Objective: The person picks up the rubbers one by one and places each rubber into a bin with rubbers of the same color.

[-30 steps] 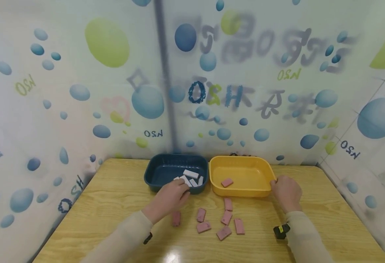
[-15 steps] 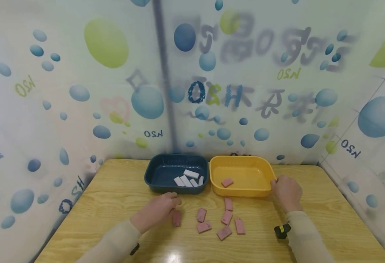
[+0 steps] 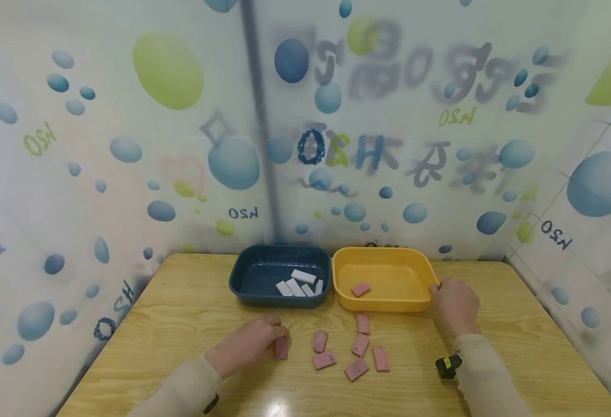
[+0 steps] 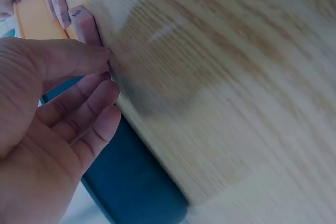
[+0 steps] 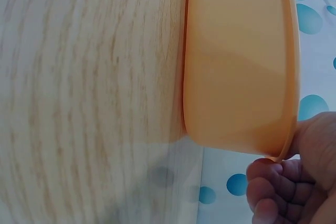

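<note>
While the head view shows white blocks point(image 3: 303, 276) inside blue tray point(image 3: 274, 302), left wrist shows only outer wall point(image 4: 139, 177). Left hand point(image 3: 248, 346) over pink block point(image 3: 281, 350) on table point(image 3: 196, 295), grip unclear; right hand point(image 3: 455, 301) pinches yellow tray point(image 3: 383, 304) rim.

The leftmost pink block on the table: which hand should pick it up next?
Probably the left hand: it is right at that pink block, while the right hand holds the yellow tray, farther away.
</note>
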The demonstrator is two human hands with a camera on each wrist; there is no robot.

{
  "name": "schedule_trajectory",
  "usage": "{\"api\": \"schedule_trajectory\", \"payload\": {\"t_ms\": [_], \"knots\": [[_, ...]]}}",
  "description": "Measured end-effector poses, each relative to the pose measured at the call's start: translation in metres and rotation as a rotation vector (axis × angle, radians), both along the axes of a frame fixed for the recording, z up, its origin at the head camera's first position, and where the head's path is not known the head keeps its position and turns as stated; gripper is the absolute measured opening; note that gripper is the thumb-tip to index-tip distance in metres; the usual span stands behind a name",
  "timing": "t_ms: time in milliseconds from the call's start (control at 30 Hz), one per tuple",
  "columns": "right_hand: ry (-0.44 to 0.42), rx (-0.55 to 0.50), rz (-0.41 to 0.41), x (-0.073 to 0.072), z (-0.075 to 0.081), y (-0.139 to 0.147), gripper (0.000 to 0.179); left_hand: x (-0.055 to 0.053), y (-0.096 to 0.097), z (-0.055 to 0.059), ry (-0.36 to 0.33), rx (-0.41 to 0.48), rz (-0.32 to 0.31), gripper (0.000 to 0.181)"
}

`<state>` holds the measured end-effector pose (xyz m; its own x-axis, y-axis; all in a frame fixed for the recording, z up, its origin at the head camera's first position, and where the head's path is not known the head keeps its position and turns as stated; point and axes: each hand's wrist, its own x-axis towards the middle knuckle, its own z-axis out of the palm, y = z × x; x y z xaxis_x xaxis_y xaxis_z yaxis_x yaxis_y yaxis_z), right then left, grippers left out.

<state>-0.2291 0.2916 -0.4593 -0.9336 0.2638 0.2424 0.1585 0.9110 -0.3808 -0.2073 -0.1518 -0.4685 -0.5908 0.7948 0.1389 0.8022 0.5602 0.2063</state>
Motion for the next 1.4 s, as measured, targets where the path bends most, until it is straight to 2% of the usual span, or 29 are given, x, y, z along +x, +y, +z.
{"api": "schedule_trajectory", "payload": {"t_ms": [367,667,833,1100,1400], "knots": [[-0.006,-0.005,0.002,0.0019,-0.0002,-0.0008,0.038,0.0017,0.0013,0.0035,0.017,-0.023,0.008,0.021],[-0.015,0.005,0.004,0.0021,0.0014,-0.0003,0.039,0.0019,0.0008,0.0011,0.097,-0.034,0.026,0.013],[-0.026,-0.003,-0.001,0.002,0.0021,-0.0001,0.039,0.002,0.0001,0.0012,0.082,-0.06,0.05,0.016],[-0.045,0.005,-0.002,0.002,0.0014,-0.001,0.039,0.0042,-0.0005,0.0037,0.084,-0.055,0.085,0.011],[-0.061,0.013,-0.004,0.0023,0.0032,-0.0019,0.039,0.0058,-0.0004,0.0081,0.06,-0.019,0.107,0.024]]}}
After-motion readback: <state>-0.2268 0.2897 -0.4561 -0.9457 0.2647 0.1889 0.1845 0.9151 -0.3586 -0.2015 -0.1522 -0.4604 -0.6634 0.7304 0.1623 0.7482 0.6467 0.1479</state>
